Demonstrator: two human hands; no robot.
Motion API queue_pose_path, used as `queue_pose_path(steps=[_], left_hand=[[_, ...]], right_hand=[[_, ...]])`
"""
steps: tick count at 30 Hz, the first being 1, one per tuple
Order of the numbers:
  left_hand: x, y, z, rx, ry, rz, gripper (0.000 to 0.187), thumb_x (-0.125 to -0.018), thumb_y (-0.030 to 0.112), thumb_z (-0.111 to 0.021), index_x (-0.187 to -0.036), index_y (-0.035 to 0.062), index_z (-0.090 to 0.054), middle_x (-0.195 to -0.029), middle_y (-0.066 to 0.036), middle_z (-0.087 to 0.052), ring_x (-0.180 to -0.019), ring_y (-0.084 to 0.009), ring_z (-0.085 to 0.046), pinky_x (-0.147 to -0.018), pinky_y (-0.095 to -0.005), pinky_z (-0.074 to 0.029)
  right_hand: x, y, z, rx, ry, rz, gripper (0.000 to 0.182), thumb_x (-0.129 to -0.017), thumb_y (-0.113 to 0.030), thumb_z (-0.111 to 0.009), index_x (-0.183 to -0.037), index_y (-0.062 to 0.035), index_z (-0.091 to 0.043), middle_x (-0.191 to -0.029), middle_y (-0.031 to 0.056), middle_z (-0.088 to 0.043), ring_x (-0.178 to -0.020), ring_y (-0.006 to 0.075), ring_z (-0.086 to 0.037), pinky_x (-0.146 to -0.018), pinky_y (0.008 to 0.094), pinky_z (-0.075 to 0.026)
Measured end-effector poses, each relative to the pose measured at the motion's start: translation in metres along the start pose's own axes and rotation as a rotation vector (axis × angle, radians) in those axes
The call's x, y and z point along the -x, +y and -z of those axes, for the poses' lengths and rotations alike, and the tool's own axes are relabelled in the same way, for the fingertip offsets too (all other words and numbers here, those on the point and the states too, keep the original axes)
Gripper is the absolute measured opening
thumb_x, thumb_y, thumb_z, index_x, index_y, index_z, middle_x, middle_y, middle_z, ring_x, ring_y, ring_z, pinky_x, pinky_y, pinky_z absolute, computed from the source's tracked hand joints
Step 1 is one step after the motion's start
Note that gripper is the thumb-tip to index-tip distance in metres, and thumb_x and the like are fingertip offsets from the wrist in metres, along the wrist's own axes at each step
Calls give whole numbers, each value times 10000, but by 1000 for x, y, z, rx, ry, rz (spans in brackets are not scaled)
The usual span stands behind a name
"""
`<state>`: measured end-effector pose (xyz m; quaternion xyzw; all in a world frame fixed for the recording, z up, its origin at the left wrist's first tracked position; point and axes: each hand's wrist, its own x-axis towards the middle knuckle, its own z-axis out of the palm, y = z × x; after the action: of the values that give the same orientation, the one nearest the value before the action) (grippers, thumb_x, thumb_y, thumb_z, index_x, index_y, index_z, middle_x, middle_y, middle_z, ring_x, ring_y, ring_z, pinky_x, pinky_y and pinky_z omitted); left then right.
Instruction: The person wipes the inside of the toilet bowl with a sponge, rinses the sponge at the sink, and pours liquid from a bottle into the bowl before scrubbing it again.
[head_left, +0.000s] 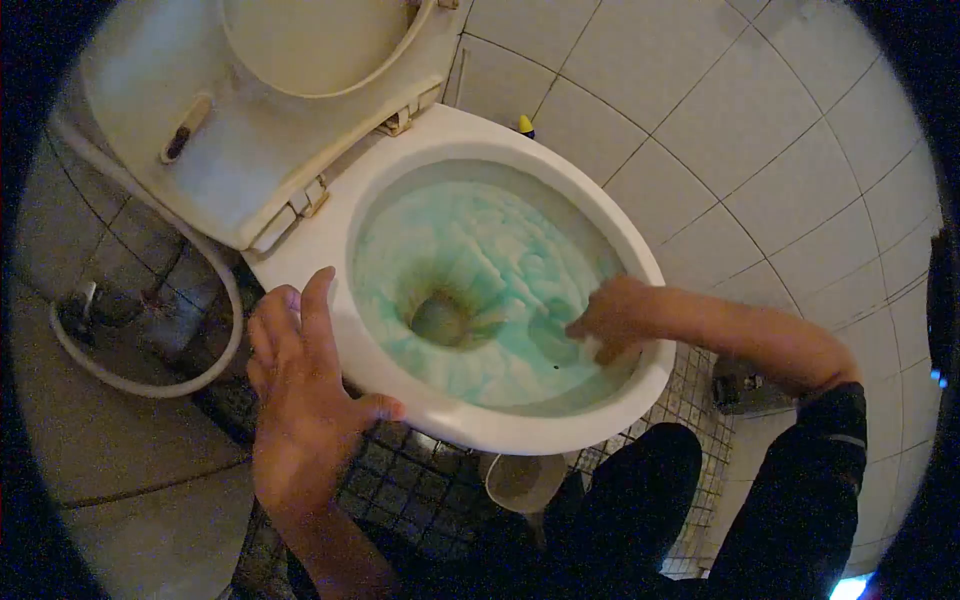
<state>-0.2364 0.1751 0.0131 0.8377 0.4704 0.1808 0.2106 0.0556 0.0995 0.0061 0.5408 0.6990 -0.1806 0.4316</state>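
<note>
A white toilet bowl (500,425) fills the middle of the view, its inside coated with pale green-blue foam (470,215). At its drain hole (440,320), the surface is brownish. My left hand (300,400) is beside the bowl's left rim, with fingers spread and the thumb at the rim's edge. Inside the bowl, at the right wall, is my right hand (622,315). Its fingers are bent together and somewhat blurred against the foam. What they hold, if anything, I cannot make out.
The yellowed toilet lid (210,85) is raised behind the bowl. A pale hose (232,320) curves at the left. Under the front rim is a small scoop (525,482). A yellow-topped object (526,126) stands behind the rim, near the tiled wall (700,150).
</note>
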Motion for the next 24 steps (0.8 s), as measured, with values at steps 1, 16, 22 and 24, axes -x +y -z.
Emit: queue_pose_path(steps=[1,16,22,24], left_hand=[[0,1,1,14,-17,10,969,-401,109,-780,-1236,93,-289,-1179,-155,-325,-1136,-336,-281,-901,-432,-291],[-5,1,0,-48,-52,-6,994,-371,117,-789,-1235,81,-298,-1185,-186,-321,-1150,-350,-275,-930,-431,-277],[-3,-1,0,-16,-46,8,976,-373,111,-788,-1225,87,-313,-1153,-187,-333,-1125,-360,-289,-911,-441,-286],[-1,-4,-2,-16,-22,-3,979,-373,111,-787,-1227,90,-308,-1149,-186,-334,-1124,-361,-288,-908,-445,-288]], right_hand=[[4,-1,4,-3,3,3,429,-606,-312,-612,-1021,-225,-547,-725,126,-597,-692,297,-594,-581,406,-457],[-28,39,1,111,100,-210,462,-617,-243,-608,-1074,-256,-542,-744,94,-596,-677,269,-592,-555,385,-457],[-93,57,11,231,625,-192,390,-665,-175,-557,-1046,-261,-554,-648,106,-569,-620,283,-580,-513,417,-440],[-100,57,9,164,535,-231,404,-656,-176,-563,-1051,-254,-541,-636,105,-563,-629,290,-583,-524,413,-450]])
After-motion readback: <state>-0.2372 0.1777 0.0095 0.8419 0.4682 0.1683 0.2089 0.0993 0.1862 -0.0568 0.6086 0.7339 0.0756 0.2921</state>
